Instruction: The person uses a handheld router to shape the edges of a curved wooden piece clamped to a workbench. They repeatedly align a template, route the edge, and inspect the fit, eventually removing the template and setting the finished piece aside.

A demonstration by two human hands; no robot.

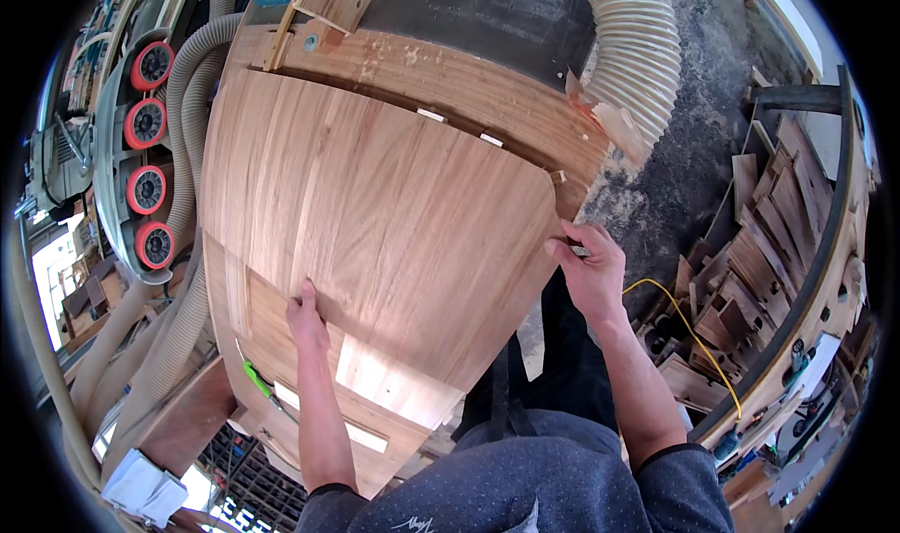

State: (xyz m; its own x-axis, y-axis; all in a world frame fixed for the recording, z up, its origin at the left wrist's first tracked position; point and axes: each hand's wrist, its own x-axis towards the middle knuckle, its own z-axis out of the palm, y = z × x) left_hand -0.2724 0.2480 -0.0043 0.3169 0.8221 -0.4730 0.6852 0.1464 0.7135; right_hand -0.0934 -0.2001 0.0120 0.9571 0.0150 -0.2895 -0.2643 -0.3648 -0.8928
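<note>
A broad, smooth wooden panel (pixel 384 195) lies across a wooden work surface (pixel 450 78), its grain running away from me. At the panel's near left edge is my left hand (pixel 307 319), the thumb on top and the other fingers mostly hidden. My right hand (pixel 592 263) is closed on the panel's right edge close to the far right corner, thumb and fingers pinching it. Two small pale blocks (pixel 431 115) show along the panel's far edge. On the wood to the left of my left forearm rests a slim tool with a green handle (pixel 255 379).
A machine unit with several red-rimmed wheels (pixel 147 123) stands at the left beside grey ribbed hoses (pixel 192 74). A thick pale ribbed hose (pixel 642 45) comes down at the far right. Wood offcuts (pixel 750 261) are piled at right, near a yellow cord (pixel 689 322).
</note>
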